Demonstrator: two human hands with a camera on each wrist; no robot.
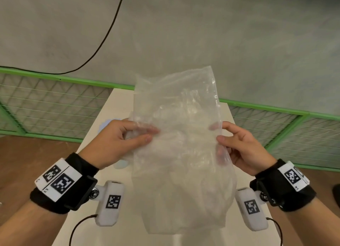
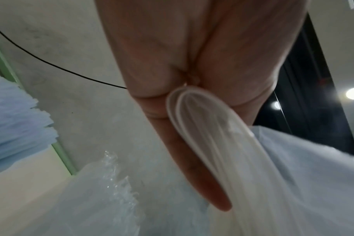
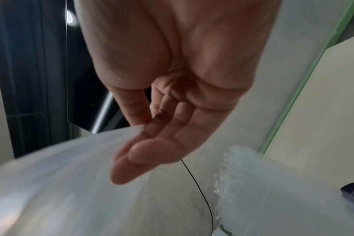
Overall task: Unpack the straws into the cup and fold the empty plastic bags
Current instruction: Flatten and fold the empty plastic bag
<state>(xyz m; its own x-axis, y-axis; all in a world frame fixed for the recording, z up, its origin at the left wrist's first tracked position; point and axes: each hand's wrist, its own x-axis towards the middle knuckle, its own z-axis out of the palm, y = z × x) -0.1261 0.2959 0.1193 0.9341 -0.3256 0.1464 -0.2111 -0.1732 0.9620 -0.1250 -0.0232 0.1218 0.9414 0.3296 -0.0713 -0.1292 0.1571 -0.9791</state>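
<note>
Both hands' grip pinches the clear plastic bag (image 1: pixel 182 144), which hides most of the table (image 1: pixel 114 106) behind it.

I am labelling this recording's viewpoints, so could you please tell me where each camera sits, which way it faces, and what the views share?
Head: worn on the head, looking forward and down at the crumpled clear plastic bag over the pale table; both hands and banded wrists show.
Left wrist: looks along the left hand, whose fingers hold a folded bag edge; pale blue straws at left.
Right wrist: looks along the right hand pinching the bag.
Shared: all three show the bag; both wrist views show the thin black cable.
</note>
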